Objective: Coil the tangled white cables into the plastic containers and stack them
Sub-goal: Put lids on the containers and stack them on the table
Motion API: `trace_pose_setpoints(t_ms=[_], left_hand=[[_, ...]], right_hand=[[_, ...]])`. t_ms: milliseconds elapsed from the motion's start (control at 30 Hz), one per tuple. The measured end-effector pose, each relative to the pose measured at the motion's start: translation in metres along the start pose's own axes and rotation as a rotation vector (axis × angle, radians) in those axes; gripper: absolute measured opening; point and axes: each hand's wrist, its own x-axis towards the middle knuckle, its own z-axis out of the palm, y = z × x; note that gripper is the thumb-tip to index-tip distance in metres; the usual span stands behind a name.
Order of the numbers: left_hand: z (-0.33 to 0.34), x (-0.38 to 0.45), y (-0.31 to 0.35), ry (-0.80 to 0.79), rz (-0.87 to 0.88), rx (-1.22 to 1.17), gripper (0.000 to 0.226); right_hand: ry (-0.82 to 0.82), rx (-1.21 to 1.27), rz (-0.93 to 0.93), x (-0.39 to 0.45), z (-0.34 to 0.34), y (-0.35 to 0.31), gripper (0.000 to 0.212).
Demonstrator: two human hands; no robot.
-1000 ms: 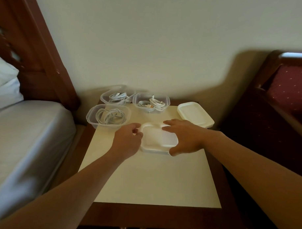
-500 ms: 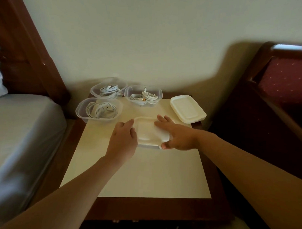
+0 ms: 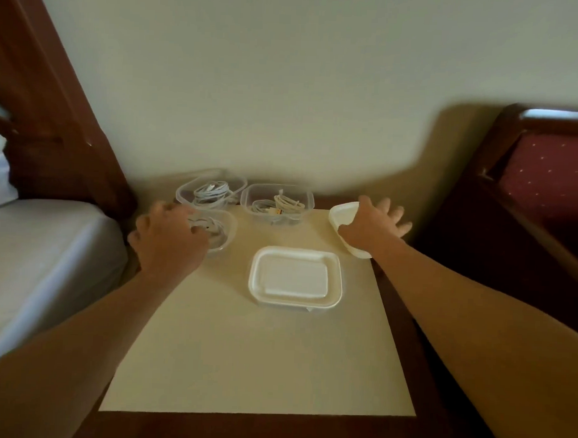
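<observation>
Nearest: table (image 3: pixel 243 364), cream top w/ dark wood edge, both forearms reaching in over it from the bottom corners.

Mid-table, slightly right of centre: closed box (image 3: pixel 295 278), white lid on, sitting flat, neither hand touching it.

Left hand (image 3: pixel 169 241) is over the near-left tub (image 3: pixel 226 231), a clear open container at the table's left edge w/ a coiled white cable (image 3: pixel 212 231) inside. Fingers curled down at the tub's left side; blurred, so can't tell if they grip the rim or just hover.

Right hand (image 3: pixel 371 226) is over the lid stack (image 3: pixel 342 214) at the right edge of the table. Fingers spread and mostly straight, reaching past the stack's far side, palm over it; nothing clamped in it that I can see, contact unclear due to blur.

Further back, two more clear open tubs side by side near the wall: back-left tub (image 3: pixel 211 191) w/ white cable coiled in it, back-right tub (image 3: pixel 278 202) w/ a coil showing a yellowish plug end. Back-left one sits just behind the near-left tub.

Bed (image 3: pixel 34 259) w/ white sheet at left, wooden headboard (image 3: pixel 49 112) behind it. Red chair (image 3: pixel 545 168) at right. Plain wall (image 3: pixel 286 71) at the back.
</observation>
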Motion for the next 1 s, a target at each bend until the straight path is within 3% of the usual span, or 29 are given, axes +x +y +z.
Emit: trace_pose_setpoints(t_ms=[67, 233, 400, 700, 800, 900, 1000], left_hand=[[0.003, 0.01, -0.004, -0.049, -0.107, 0.043, 0.046], [0.021, 0.023, -0.011, -0.171, -0.245, 0.026, 0.049], [0.034, 0.008, -0.009, -0.137, -0.156, 0.03, 0.055], [0.039, -0.006, -0.003, -0.166, -0.105, 0.061, 0.053], [0.035, -0.008, 0.0, -0.18, -0.103, 0.058, 0.053], [0.026, -0.012, 0.005, -0.19, -0.101, 0.033, 0.051], [0.017, -0.008, 0.001, -0.155, -0.1, -0.136, 0.044]], right_hand=[[-0.101, -0.063, 0.109, 0.012, -0.004, 0.003, 0.09], [-0.157, -0.019, 0.103, 0.023, 0.0, 0.002, 0.094], [-0.148, -0.054, 0.057, 0.012, 0.001, -0.003, 0.085], [-0.143, -0.071, 0.05, -0.008, 0.004, -0.013, 0.109], [-0.138, -0.025, 0.033, -0.013, -0.006, -0.014, 0.106], [-0.039, 0.014, -0.06, -0.02, -0.019, -0.024, 0.101], [0.001, 0.065, -0.367, -0.035, -0.028, -0.057, 0.105]])
